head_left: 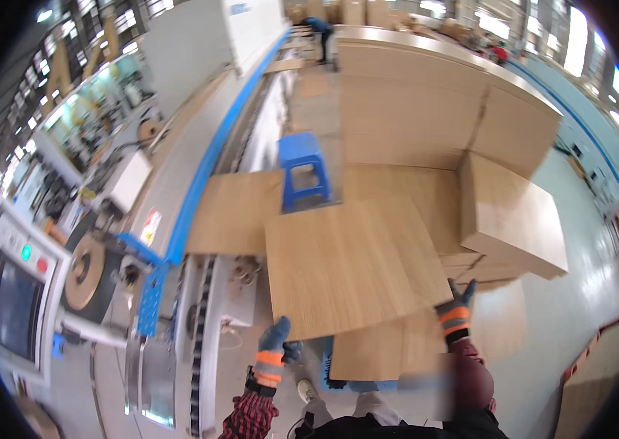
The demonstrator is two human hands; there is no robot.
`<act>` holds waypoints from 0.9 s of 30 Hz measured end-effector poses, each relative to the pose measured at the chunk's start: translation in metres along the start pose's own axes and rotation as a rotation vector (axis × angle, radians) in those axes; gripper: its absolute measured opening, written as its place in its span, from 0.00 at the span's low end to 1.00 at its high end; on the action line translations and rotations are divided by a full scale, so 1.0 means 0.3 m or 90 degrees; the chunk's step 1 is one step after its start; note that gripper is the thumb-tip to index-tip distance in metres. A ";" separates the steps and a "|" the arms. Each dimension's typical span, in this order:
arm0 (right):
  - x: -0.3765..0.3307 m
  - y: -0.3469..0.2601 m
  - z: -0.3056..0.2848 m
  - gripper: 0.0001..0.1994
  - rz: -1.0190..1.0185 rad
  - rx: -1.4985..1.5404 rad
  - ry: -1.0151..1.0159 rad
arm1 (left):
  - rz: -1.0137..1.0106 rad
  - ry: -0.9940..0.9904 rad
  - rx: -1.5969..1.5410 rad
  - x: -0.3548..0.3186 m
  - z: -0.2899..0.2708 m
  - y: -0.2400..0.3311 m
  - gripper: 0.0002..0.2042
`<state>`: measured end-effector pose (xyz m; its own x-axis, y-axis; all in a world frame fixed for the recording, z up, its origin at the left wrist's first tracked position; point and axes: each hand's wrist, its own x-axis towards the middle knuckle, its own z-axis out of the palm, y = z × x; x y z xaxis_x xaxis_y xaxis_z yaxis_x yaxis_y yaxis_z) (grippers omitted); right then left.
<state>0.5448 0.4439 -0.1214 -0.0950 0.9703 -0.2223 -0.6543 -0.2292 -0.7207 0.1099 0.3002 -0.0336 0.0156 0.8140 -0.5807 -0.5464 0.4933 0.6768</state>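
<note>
Head view. Both hands gloved, blue with orange cuff bands. Left hand (274, 338) grips the near-left corner of a light wood-grain panel (349, 263); right hand (458, 304) grips its near-right corner. Fingers of each hand are clenched over the panel edge; fingertips beyond the edge are hidden under the board. The panel is held flat and raised in front of the body, tilted slightly in plan.

Surroundings: a second panel (240, 211) lies to the left, on the feed side of a long machine with a blue rail (203, 175). A blue plastic stool (302, 168) stands just beyond the held panel, its lower legs hidden by the board's far edge. A large stack of boards (412, 110) rises behind and to the right, with a smaller offset stack (511, 216) just beside the held panel's right edge. A lower panel (375, 351) shows beneath the near edge, partly covered.

Left: control screen (13, 304) and a roll of edge banding (86, 271), bent by the lens. A shoe (307, 390) shows on the floor. Far figures in the background are too small to make out.
</note>
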 end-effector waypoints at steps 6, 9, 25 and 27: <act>0.005 0.083 0.222 0.15 0.123 -0.518 -0.156 | -0.043 0.198 0.051 -0.430 -0.159 -0.077 0.23; -0.125 0.213 0.361 0.10 0.081 -0.650 -0.227 | 0.033 0.252 -0.061 -0.600 -0.318 -0.242 0.21; -0.802 1.099 0.903 0.13 0.277 -0.241 -0.082 | 0.389 0.345 -0.583 -0.453 -0.450 -0.594 0.29; -0.781 1.127 0.907 0.14 0.323 -0.147 -0.053 | 0.401 0.273 -0.594 -0.503 -0.364 -0.382 0.29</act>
<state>0.1418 0.1601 -0.1344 -0.4198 0.7346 -0.5330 -0.3304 -0.6706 -0.6641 0.0786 0.0874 -0.0729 -0.6542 0.5770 -0.4890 -0.7562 -0.5098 0.4102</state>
